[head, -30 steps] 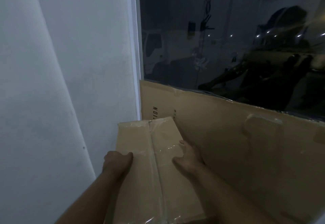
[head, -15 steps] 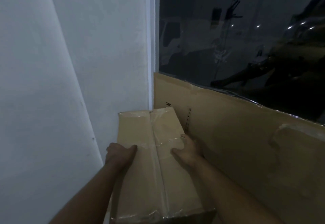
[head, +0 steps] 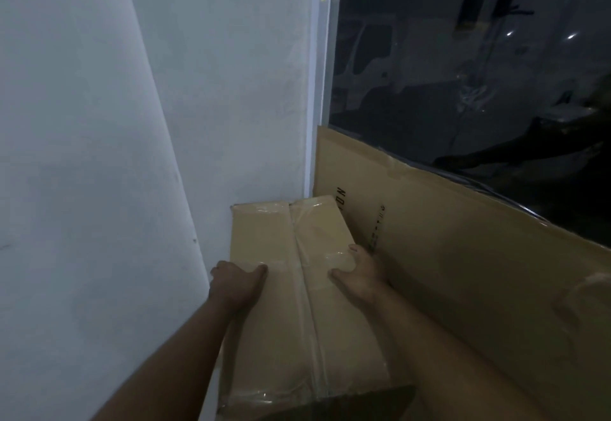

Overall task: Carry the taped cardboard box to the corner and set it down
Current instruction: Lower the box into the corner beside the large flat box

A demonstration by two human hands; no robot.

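Observation:
The taped cardboard box (head: pixel 281 321) is long and tan, with clear tape down its middle seam and across both ends. It lies in the corner, its far end close to the white wall. My left hand (head: pixel 236 283) grips the box's left edge, thumb on top. My right hand (head: pixel 358 275) holds the right edge, fingers curled over the side next to the leaning cardboard sheet. Whether the box rests on the floor is hidden.
White walls (head: pixel 99 156) meet in a corner on the left. A large flat cardboard sheet (head: pixel 463 255) leans under a dark window (head: pixel 463 56) on the right, close beside the box. The floor is out of view.
The box and both hands have gone deeper into the corner and lower. The view has swung left, so the window edge sits further right.

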